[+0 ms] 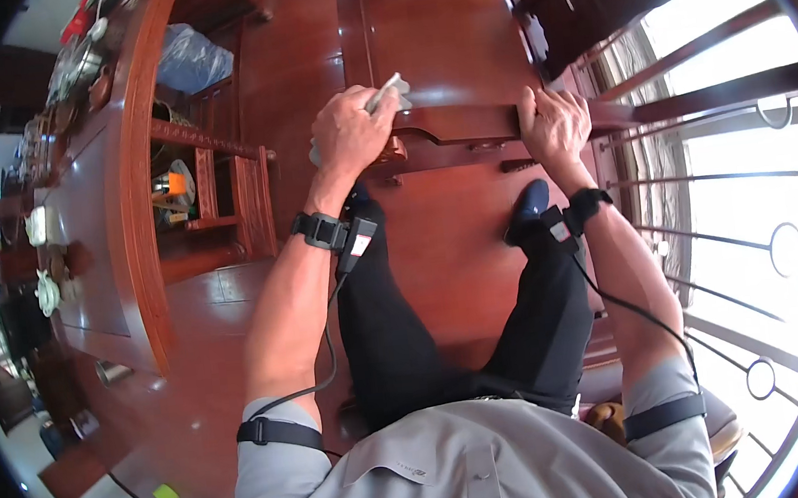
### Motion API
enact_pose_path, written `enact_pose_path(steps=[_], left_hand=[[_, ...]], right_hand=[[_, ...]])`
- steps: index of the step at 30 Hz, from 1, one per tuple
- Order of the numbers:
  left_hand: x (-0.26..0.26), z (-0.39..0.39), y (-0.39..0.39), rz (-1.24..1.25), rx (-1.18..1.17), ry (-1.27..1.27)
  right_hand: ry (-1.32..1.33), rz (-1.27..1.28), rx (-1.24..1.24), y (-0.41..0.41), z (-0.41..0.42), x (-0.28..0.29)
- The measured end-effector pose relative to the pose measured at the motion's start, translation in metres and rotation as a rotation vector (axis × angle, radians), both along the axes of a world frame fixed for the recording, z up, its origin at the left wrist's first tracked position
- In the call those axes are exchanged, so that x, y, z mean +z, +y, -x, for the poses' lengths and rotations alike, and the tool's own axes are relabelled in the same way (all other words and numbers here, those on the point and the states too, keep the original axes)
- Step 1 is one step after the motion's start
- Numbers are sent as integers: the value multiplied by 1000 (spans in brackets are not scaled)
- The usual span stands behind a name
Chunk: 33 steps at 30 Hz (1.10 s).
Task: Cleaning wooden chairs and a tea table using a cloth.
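Observation:
A crumpled light grey cloth (390, 94) is pinched in my left hand (351, 130), part of it sticking up past the thumb. That hand is at the near left corner of a low reddish-brown wooden furniture piece (447, 42) with a flat panelled top and a shaped front rail. At its near right corner, my right hand (557, 122) has its fingers curled over the edge, thumb towards the rail; its fingertips are hidden. Both wrists wear black straps with small cabled boxes.
A large wooden table (131, 203) on my left bears a teapot and other tea ware. Beneath its edge is a carved wooden stool (249, 191); a clear plastic bag (193, 58) lies farther off. A barred window (740, 202) runs along my right. My feet are on the reddish floor.

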State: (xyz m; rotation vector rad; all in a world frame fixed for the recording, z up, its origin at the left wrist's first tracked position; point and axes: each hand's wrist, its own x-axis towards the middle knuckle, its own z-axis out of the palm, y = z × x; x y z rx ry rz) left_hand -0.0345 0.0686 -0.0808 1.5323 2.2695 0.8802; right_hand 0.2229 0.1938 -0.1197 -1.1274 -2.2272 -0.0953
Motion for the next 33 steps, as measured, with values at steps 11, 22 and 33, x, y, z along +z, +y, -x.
enact_pose_path(steps=[11,22,33], left_hand=[[-100,32,-36,-270,288,-1045],[-116,-10,-48,-177,850,-1316],[-67,-86,-53,-184,427,-1239]], right_hand=[[77,-2,-11,-2,6,-4],[81,-7,-23,-1,-1,-7],[116,-25,7,-2,-1,-4]])
